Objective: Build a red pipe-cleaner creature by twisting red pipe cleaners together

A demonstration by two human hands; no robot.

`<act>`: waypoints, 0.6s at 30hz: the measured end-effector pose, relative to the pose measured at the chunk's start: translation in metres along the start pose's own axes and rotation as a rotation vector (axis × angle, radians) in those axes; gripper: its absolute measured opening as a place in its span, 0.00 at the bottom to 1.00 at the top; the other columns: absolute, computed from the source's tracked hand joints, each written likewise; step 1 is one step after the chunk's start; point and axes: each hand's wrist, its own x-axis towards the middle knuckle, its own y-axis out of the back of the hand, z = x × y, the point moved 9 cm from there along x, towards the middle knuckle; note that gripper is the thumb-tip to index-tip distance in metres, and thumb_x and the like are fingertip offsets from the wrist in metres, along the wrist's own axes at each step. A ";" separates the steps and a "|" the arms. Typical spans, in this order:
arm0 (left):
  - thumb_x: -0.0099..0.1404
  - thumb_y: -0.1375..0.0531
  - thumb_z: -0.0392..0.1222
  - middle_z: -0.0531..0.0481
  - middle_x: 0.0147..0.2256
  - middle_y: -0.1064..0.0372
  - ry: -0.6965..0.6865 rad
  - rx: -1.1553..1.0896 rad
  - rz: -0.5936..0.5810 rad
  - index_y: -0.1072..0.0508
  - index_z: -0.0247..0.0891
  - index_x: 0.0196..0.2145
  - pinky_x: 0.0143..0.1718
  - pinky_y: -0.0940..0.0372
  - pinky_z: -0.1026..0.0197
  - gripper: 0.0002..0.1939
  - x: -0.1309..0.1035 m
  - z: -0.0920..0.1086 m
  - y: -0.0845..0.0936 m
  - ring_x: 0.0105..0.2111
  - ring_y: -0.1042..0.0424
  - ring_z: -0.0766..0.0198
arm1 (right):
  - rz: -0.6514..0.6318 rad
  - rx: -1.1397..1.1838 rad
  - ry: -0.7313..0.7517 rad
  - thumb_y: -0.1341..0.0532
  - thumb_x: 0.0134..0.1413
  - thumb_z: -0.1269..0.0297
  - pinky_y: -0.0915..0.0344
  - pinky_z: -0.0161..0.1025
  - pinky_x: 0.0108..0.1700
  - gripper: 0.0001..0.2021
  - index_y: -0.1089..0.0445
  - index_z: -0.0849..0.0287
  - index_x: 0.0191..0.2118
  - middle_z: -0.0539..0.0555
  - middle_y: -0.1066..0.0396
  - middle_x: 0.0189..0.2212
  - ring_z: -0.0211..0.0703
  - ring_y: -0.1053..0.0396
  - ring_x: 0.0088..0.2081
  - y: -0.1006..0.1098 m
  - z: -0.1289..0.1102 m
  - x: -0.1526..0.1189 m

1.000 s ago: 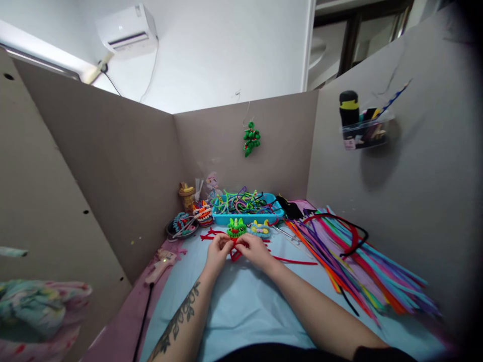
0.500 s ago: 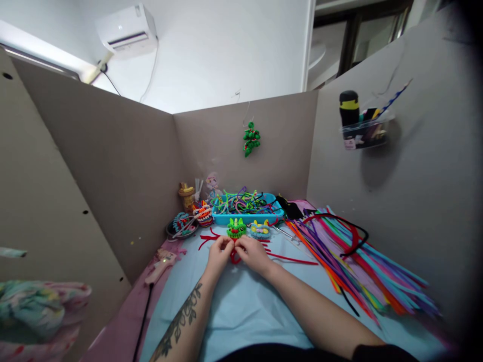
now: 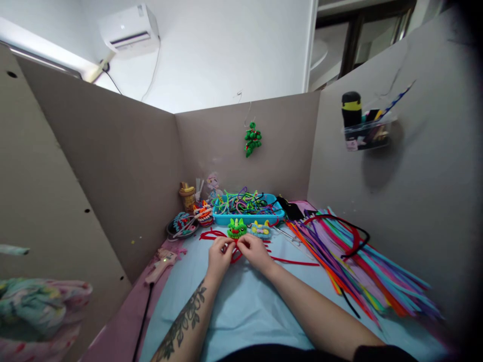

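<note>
Red pipe cleaners (image 3: 236,255) are pinched between the fingertips of my two hands, with loops hanging just below. My left hand (image 3: 220,255) is closed on them from the left. Nearly touching it, my right hand (image 3: 253,251) grips them from the right. Right behind my fingers sits a green fuzzy animal head (image 3: 236,229) with ears and a red mouth. A light-blue and yellow fuzzy piece (image 3: 260,230) lies beside it. One long red strand (image 3: 296,262) stretches to the right on the blue cloth.
A blue tray (image 3: 247,219) heaped with pipe cleaner scraps stands behind. Bundles of coloured pipe cleaners (image 3: 350,261) spread over the right side, with pliers (image 3: 289,234) near them. At left lie a pink glue gun (image 3: 161,266) and a dark bowl (image 3: 181,234). Grey panels (image 3: 211,146) enclose the table.
The red strands left of my hands have shifted and now lie in a curved loop. Both hands keep nearly the same place, with a small change in finger position.
</note>
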 end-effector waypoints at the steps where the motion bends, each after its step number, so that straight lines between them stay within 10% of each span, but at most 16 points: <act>1: 0.59 0.44 0.41 0.48 0.30 0.33 -0.038 0.035 -0.001 0.27 0.38 0.30 0.30 0.40 0.63 0.07 -0.001 0.005 0.000 0.29 0.35 0.64 | 0.006 0.004 -0.005 0.46 0.49 0.70 0.41 0.34 0.31 0.07 0.32 0.60 0.25 0.51 0.33 0.24 0.38 0.36 0.29 0.000 0.002 0.000; 18: 0.60 0.46 0.40 0.48 0.26 0.34 -0.099 0.092 -0.066 0.25 0.38 0.30 0.29 0.40 0.63 0.10 -0.008 0.014 -0.009 0.27 0.35 0.65 | 0.024 0.025 -0.008 0.47 0.49 0.71 0.42 0.34 0.31 0.08 0.33 0.60 0.24 0.50 0.33 0.24 0.38 0.37 0.29 0.004 0.004 0.001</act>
